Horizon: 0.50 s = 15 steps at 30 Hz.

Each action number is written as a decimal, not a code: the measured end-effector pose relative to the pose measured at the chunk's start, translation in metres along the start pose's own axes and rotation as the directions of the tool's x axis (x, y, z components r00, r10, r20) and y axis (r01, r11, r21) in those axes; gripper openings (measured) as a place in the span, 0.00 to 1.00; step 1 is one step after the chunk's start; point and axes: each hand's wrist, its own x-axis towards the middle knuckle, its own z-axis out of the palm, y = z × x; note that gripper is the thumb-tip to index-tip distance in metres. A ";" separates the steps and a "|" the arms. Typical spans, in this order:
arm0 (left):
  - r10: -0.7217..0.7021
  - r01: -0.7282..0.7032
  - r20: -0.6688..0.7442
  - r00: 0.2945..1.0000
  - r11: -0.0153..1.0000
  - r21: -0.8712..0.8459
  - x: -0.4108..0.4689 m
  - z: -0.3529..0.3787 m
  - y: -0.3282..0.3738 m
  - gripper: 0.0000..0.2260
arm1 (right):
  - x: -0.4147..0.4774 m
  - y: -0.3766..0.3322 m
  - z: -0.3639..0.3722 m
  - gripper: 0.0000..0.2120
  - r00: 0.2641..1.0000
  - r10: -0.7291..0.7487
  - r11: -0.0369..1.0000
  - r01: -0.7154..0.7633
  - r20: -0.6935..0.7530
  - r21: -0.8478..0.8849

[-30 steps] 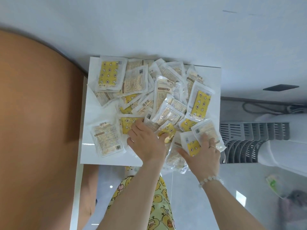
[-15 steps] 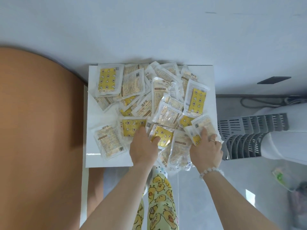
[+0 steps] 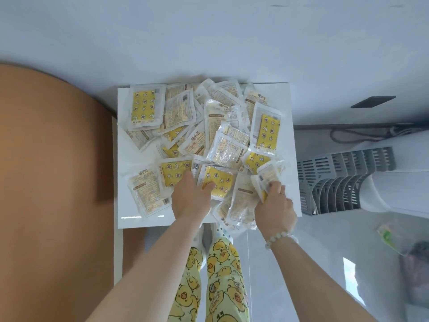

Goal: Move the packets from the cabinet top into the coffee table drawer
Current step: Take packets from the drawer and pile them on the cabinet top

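A heap of several clear packets with yellow patterned or printed inserts covers the white cabinet top. My left hand lies on the near middle of the heap, its thumb and fingers closing on a yellow packet. My right hand grips packets at the heap's near right corner, fingers curled round them. A few packets hang over the front edge between my hands. The coffee table drawer is out of view.
A brown rounded surface borders the cabinet on the left. A white appliance with a grey slatted grille stands close on the right. Cables lie behind it. The white wall is behind the cabinet.
My right hand went from lying flat on the corner packets to curling round them. My left hand shifted slightly right onto the yellow packet. The camera drew back a little.
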 end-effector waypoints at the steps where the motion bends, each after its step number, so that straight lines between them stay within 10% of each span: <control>1: -0.001 0.001 -0.003 1.000 1.000 -0.016 -0.001 -0.002 -0.001 0.21 | 0.001 0.001 -0.003 0.17 1.000 -0.008 1.000 0.008 -0.019 0.005; 15: -0.091 0.080 -0.029 0.995 0.960 -0.269 -0.001 -0.049 -0.010 0.22 | -0.016 -0.014 -0.051 0.21 0.998 0.006 0.935 0.015 -0.057 0.353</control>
